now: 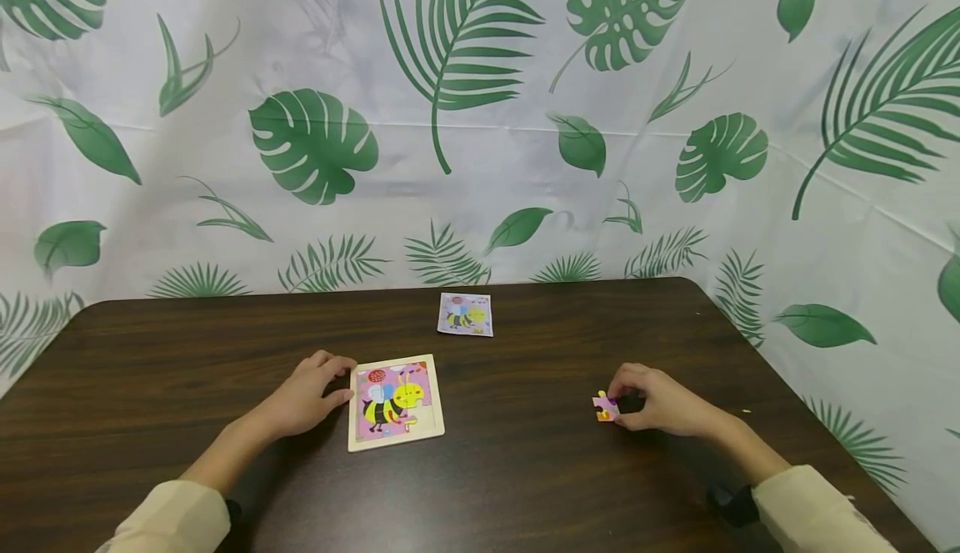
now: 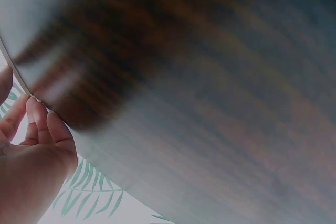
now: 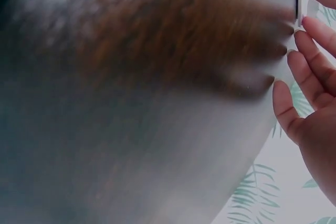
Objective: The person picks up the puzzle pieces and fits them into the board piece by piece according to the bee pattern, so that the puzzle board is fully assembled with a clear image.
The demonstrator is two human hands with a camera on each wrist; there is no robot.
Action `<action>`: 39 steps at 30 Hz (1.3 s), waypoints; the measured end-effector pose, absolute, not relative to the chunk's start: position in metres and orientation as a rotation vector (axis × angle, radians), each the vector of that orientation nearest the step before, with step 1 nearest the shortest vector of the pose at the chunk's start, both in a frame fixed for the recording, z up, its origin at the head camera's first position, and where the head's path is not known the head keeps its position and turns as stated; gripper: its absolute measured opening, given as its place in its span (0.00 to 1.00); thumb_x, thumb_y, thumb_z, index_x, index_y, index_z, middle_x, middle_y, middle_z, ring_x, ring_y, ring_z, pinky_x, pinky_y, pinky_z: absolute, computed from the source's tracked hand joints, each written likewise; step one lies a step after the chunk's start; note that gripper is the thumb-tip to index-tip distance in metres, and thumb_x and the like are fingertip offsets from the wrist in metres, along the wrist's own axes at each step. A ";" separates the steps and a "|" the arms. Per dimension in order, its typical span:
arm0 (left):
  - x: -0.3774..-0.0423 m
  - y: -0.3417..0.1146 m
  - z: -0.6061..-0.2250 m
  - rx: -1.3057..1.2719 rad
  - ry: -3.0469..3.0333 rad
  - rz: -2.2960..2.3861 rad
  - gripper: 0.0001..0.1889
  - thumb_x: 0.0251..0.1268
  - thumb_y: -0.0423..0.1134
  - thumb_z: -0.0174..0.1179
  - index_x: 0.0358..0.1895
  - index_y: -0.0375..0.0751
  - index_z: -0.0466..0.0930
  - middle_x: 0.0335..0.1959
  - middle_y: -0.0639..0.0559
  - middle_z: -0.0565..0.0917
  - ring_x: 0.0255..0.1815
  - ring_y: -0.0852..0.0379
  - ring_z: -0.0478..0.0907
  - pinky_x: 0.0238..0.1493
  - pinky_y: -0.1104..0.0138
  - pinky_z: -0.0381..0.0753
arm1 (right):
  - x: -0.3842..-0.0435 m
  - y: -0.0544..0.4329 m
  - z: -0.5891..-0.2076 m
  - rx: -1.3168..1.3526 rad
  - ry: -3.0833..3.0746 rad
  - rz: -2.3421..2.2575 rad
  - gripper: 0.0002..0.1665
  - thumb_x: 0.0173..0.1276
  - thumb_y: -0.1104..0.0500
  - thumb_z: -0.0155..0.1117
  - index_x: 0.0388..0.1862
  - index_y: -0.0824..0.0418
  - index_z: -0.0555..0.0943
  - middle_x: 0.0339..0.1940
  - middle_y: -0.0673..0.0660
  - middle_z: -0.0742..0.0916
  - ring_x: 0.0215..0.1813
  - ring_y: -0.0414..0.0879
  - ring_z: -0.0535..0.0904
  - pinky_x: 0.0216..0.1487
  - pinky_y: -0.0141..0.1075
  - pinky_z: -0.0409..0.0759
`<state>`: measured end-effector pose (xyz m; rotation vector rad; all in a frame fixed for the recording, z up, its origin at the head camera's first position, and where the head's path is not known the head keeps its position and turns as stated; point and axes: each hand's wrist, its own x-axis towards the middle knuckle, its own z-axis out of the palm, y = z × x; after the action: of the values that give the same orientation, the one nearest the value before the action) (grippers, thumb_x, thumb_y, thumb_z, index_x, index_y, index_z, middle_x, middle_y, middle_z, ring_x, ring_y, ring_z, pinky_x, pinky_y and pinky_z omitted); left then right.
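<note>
A square wooden puzzle board [image 1: 359,444] with a bee picture lies on the table, a gap showing at the right of its picture. My left hand [image 1: 303,394] rests at the board's left edge, thumb and fingertips touching the side. In the left wrist view the left hand [image 2: 39,156] has its fingertips down by the thin edge of the board [image 2: 14,72]. Over to the right, my right hand [image 1: 663,401] holds a pink jigsaw piece [image 1: 604,408] between thumb and fingers. The right wrist view shows the piece's edge [image 3: 300,6] between thumb and finger of the right hand [image 3: 320,108].
A small printed bee picture card [image 1: 465,314] lies near the back of the dark wooden table [image 1: 525,486]. Behind the table hangs a white cloth [image 1: 495,178] with green leaves. Tiny light scraps lie near the table's right edge.
</note>
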<state>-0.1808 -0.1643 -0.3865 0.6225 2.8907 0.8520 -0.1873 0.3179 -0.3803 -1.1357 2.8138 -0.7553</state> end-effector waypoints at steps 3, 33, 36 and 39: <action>-0.181 -0.164 -0.386 0.622 2.891 0.854 0.18 0.60 0.35 0.59 0.52 0.31 0.71 0.43 0.41 0.71 0.47 0.41 0.68 0.47 0.47 0.69 | -0.189 0.312 -0.380 -1.131 2.810 -0.763 0.14 0.50 0.62 0.71 0.33 0.55 0.76 0.33 0.46 0.77 0.35 0.42 0.74 0.37 0.35 0.75; -0.179 -0.164 -0.387 0.641 2.888 0.856 0.19 0.60 0.36 0.59 0.53 0.31 0.71 0.42 0.42 0.71 0.45 0.43 0.68 0.45 0.49 0.70 | -0.202 0.155 -0.359 -1.233 2.570 -0.741 0.12 0.54 0.59 0.67 0.37 0.58 0.77 0.36 0.47 0.77 0.41 0.42 0.72 0.46 0.34 0.73; -0.179 -0.164 -0.387 0.636 2.890 0.854 0.18 0.60 0.36 0.59 0.52 0.32 0.71 0.42 0.43 0.71 0.45 0.43 0.68 0.45 0.49 0.70 | -0.203 0.142 -0.359 -1.232 2.544 -0.728 0.12 0.54 0.59 0.66 0.38 0.59 0.77 0.37 0.48 0.78 0.42 0.42 0.73 0.47 0.33 0.72; -0.179 -0.164 -0.387 0.633 2.894 0.854 0.18 0.60 0.36 0.59 0.52 0.32 0.71 0.41 0.43 0.71 0.45 0.43 0.68 0.45 0.49 0.70 | -0.204 0.130 -0.362 -1.241 2.512 -0.723 0.13 0.55 0.60 0.67 0.38 0.60 0.77 0.38 0.49 0.77 0.43 0.42 0.73 0.47 0.32 0.72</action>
<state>-0.1790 -0.1640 -0.3869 0.6334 2.8941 0.8543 -0.2041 0.1301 -0.3618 -1.2407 2.5118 -0.7234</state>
